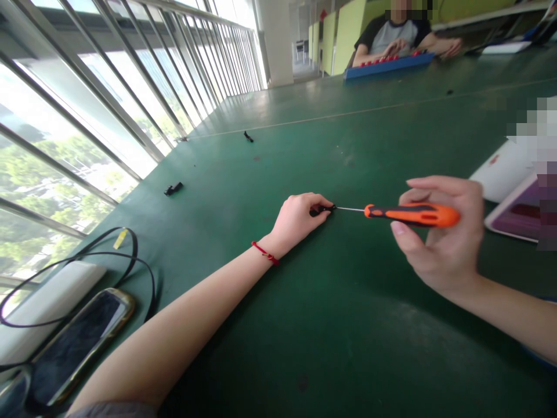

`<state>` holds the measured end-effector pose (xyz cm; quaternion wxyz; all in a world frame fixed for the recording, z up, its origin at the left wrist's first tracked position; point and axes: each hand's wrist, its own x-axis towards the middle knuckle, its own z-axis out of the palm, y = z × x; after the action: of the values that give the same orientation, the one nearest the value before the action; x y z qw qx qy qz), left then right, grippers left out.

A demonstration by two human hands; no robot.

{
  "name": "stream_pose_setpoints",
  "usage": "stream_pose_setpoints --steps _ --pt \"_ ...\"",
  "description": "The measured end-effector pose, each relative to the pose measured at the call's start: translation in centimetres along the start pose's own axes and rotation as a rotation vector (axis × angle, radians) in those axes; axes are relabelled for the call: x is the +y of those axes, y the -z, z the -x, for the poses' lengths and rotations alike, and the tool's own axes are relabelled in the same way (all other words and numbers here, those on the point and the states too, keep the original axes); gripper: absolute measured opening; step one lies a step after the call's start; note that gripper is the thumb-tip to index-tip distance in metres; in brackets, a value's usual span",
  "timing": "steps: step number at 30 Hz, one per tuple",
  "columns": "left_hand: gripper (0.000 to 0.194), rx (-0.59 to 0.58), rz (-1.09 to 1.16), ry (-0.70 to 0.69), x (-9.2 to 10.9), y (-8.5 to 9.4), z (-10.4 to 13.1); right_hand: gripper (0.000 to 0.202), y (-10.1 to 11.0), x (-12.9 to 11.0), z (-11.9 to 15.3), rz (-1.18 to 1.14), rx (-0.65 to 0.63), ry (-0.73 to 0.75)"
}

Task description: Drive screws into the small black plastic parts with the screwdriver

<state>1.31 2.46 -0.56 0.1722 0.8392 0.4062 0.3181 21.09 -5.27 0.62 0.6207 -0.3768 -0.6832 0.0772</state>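
Observation:
Near the middle of the green table (261, 180), my left hand (300, 217) pinches a small black part (319, 210) between thumb and fingers. My right hand (452, 232) is curled around the handle of an orange and black screwdriver (413, 214), its thumb beneath and fingers partly hidden behind. The thin metal shaft points left, and its tip meets the black part at my left fingertips. A red string bracelet is on my left wrist.
A phone (82, 342), a white box (52, 302) and a black cable (153, 284) lie at the lower left. Small black pieces (174, 188) (248, 137) sit farther back. Across the table, a person sits behind a blue tray (387, 67). White and purple objects stand right.

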Motion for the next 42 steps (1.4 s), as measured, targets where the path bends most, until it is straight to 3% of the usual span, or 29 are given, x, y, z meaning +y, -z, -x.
stream_pose_setpoints --steps 2,5,9,12,17,20,26,30,34,36,42 --pt "0.018 0.000 -0.002 -0.005 -0.1 0.0 0.0 0.042 0.1 0.1 0.0 -0.006 -0.044 -0.041" --pt "0.018 -0.001 -0.007 -0.015 -0.1 0.0 0.0 0.019 0.3 -0.1 0.2 0.101 -0.139 -0.075" --pt "0.018 -0.004 -0.011 -0.019 -0.1 0.0 0.0 0.005 0.4 -0.5 0.3 0.177 -0.148 -0.053" --pt "0.018 -0.002 -0.013 -0.020 -0.1 0.0 0.0 0.015 0.3 -0.3 0.3 0.123 -0.146 -0.059" --pt "0.018 -0.001 -0.018 -0.010 -0.1 -0.1 0.0 0.050 0.1 0.5 -0.1 -0.008 0.027 0.123" --pt "0.018 -0.003 -0.017 -0.011 -0.1 -0.1 0.0 0.060 0.1 0.5 -0.2 -0.027 -0.018 0.067" --pt "0.018 0.001 -0.011 -0.016 0.0 0.0 0.0 0.005 0.5 -0.7 0.2 0.198 -0.173 -0.032" --pt "0.018 -0.002 -0.017 -0.004 0.0 0.0 0.0 0.012 0.4 -0.8 0.1 0.173 -0.179 -0.023" --pt "0.018 0.004 -0.008 0.000 0.0 0.0 0.0 0.035 0.1 -0.1 0.0 0.080 -0.033 0.019" --pt "0.018 0.007 -0.009 -0.004 0.0 -0.1 0.1 0.041 0.1 0.2 -0.1 0.025 -0.021 0.000" --pt "0.018 -0.002 -0.002 -0.002 0.0 0.0 0.1 0.012 0.4 -0.4 0.1 0.124 -0.187 -0.081"
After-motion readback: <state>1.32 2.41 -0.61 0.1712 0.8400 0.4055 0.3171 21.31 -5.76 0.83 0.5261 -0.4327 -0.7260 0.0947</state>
